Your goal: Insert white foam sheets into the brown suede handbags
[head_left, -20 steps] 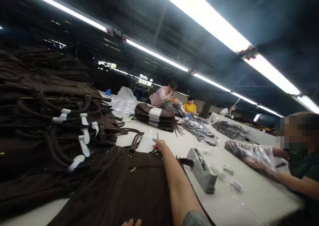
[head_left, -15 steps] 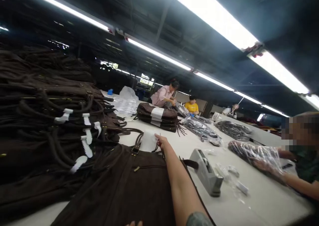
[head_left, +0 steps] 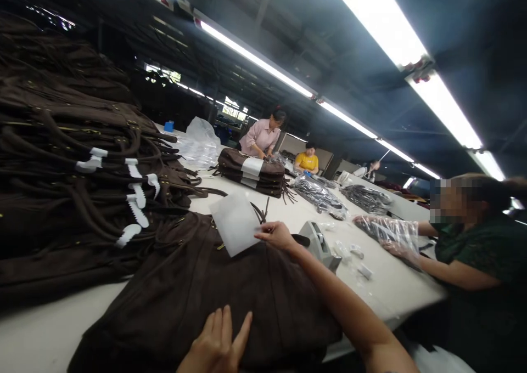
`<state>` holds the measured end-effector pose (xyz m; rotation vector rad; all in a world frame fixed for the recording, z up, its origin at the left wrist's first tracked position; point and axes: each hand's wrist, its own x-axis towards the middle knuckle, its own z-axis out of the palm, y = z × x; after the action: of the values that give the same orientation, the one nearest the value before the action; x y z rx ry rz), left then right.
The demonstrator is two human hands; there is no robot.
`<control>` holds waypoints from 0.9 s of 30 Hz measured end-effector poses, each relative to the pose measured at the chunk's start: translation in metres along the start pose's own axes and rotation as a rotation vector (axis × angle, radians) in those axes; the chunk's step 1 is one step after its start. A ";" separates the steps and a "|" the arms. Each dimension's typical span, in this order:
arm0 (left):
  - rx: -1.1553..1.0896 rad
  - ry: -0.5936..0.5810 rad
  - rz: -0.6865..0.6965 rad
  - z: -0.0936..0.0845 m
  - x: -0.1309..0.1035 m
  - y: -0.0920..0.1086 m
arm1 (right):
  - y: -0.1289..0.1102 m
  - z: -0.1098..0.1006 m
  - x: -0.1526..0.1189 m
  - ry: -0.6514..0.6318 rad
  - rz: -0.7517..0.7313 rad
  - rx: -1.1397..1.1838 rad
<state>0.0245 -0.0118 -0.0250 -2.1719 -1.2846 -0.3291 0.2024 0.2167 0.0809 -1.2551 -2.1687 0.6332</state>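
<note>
A dark brown fabric bag (head_left: 263, 285) with a zip lies in front of me on the table. My left hand (head_left: 220, 337) rests palm down on it, fingers stretched out. Between the thumb and fingers of my right hand (head_left: 276, 236) is the corner of a thin white sheet (head_left: 234, 224), held over the bag's upper edge. The sheet covers part of the bag's handles and zip. Just beyond my right forearm stands a grey tape dispenser (head_left: 317, 241).
Many brown bags with white wrapped handles pile up on the left (head_left: 82, 142). A short stack of brown bags (head_left: 251, 170) and plastic-wrapped bags (head_left: 319, 195) lie farther along the white table (head_left: 391, 290). A co-worker (head_left: 465, 241) at right handles a plastic-wrapped bag (head_left: 379, 227); other people work behind.
My right hand has drawn the white sheet nearer, from beside the handles to over the bag. More of my left hand now shows on the bag. The view has shifted slightly.
</note>
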 end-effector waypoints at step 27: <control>-0.192 -0.278 0.174 -0.049 0.011 -0.015 | -0.095 0.016 -0.194 -0.230 -0.096 -0.091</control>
<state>0.0212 -0.0276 0.0244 -2.5448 -1.2376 -0.0837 0.2126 0.0000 0.0867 -1.1640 -2.4551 0.6741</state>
